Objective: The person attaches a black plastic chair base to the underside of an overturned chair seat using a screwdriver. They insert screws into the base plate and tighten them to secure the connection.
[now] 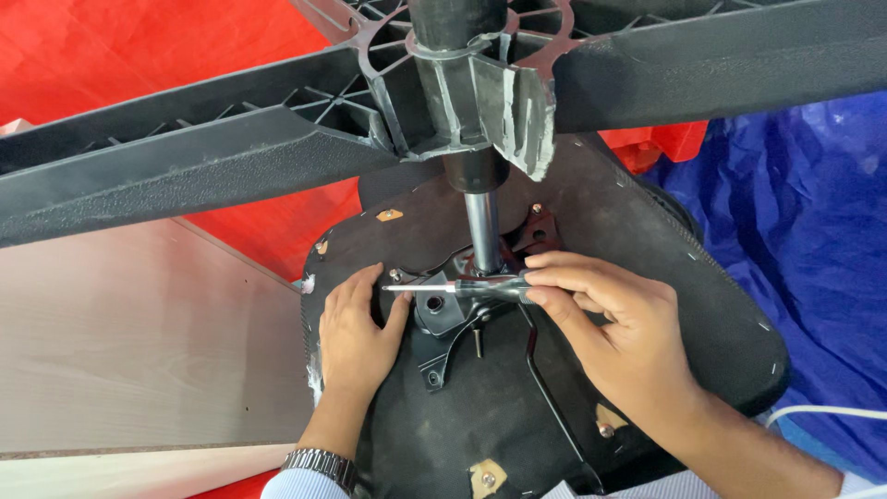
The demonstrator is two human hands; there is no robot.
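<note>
Right hand [614, 323] has the screwdriver [462, 289], fingers and thumb pinched closed around its dark handle, the thin metal shaft lying level and pointing toward the left side of the upturned seat base [647, 277]. Its tip sits just beside a small screw [395, 274] near the seat's left edge, though whether it actually touches the screw head I cannot tell. Left hand [356, 337] lies flat on the black underside of the seat, fingers loosely spread and gripping nothing, index finger and thumb framing the screwdriver tip; a metal wristwatch [321, 465] shows at the wrist. Between the two hands is the black tilt mechanism plate [442, 323], bolted at the seat's centre, with the shiny gas-lift column [482, 231] rising from it into the hub of the black star base [462, 92], whose legs spread across the top of the view. A thin black lever rod [545, 383] runs from the mechanism toward the seat's near edge. Pale wooden board [139, 351] lies off the seat's left edge, red sheet [139, 55] beyond it, blue sheet [813, 231] to the right.
</note>
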